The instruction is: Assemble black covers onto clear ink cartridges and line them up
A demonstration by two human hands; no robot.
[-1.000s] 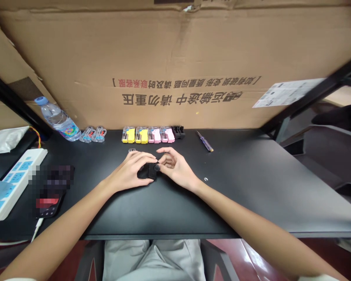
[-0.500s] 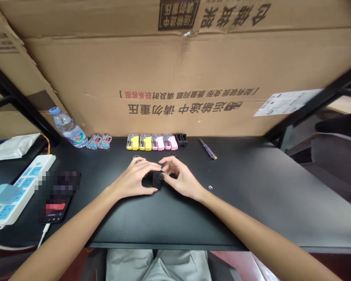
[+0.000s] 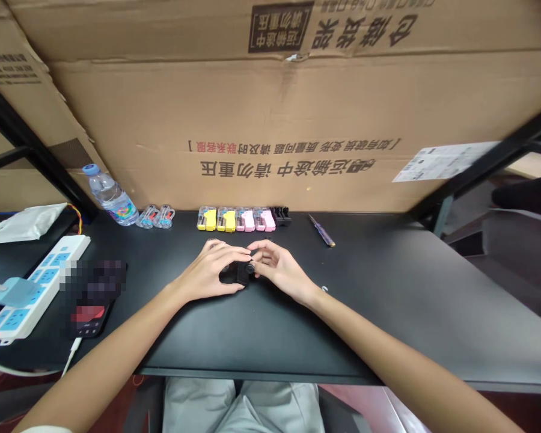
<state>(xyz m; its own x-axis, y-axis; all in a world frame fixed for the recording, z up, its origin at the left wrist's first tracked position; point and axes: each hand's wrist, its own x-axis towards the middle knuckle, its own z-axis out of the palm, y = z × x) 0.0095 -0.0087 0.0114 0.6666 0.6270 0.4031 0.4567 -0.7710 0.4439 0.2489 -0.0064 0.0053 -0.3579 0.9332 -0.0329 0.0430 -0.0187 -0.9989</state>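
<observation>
Both of my hands meet over a small black plastic part near the middle of the black desk. It has a round, dark, lens-like end. My left hand curves over the part and covers most of it, with the fingers across its top. My right hand pinches the round end with its fingertips. A row of ink cartridges with yellow and pink clips stands beyond my hands, out of reach of my fingers.
A screwdriver, a clear water bottle and clear cartridges lie along the far edge before a cardboard sheet. To the left are a power strip and a pixelated phone.
My hands have drawn closer together around the black part, and its round end now sits further right. The whole scene has shifted slightly downward with my head.
</observation>
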